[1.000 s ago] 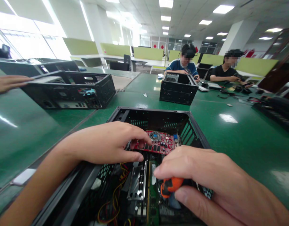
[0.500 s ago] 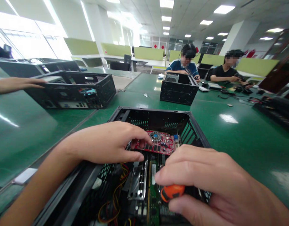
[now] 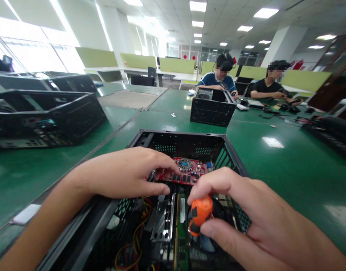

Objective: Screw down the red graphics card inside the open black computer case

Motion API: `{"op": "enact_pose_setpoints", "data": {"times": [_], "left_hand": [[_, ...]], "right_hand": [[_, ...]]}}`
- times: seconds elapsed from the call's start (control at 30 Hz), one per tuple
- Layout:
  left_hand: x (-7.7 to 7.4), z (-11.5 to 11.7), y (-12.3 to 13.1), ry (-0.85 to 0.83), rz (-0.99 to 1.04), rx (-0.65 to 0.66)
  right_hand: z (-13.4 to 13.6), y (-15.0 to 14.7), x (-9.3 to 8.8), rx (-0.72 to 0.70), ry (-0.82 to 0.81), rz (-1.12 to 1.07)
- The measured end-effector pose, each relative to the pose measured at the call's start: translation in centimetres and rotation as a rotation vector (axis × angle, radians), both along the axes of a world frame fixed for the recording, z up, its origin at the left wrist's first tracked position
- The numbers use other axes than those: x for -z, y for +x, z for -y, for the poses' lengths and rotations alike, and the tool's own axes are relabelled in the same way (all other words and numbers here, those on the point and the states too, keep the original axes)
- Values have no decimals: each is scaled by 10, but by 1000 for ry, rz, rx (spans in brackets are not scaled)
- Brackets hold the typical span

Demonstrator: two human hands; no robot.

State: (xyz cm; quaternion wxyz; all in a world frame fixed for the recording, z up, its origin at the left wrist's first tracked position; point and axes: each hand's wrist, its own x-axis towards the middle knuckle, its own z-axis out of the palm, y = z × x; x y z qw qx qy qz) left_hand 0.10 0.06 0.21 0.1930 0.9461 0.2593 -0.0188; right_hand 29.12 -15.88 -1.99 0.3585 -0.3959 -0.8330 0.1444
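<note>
Hands at the near case (image 3: 236, 156) number two, one left hand (image 3: 130, 171) and one right hand (image 3: 246, 210), with one orange tool (image 3: 201, 209); inside the case, one red circuit board (image 3: 196, 165) is counted. Computer cases (image 3: 213, 112) on the green table (image 3: 286, 177) total at least four, the near one included. Seated people (image 3: 211, 79) opposite: two; red diamonds (image 3: 185, 57) behind: two.

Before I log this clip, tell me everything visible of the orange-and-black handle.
The orange-and-black handle is rounded and plastic-looking, with dark patches on orange. It tilts over the round fan inside the open computer case. The right hand holds it with thumb and index finger; whatever its lower end meets is hidden.
</note>
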Motion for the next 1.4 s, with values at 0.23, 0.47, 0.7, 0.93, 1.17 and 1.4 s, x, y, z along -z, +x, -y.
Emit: {"op": "enact_pose_setpoints", "data": {"times": [0.23,0.47,0.7,0.93,1.17,1.4], "left_hand": [[2,-1,-2,-6,3,-5],[1,-1,-2,-18,11,-3],[2,-2,-3,-3,8,6],[3,-2,-2,6,9,6],[2,-3,-1,4,-6,-1],[4,-3,-3,-1,-10,-4]], "right_hand": [[-9,-2,20,250,44,-276],[-14,-2,14,266,57,-137],[-19,-3,13,268,72,-95],[-16,-4,14,266,68,-75],[-15,-2,14,299,93,-89],[-17,-5,11,292,89,-62]]}}
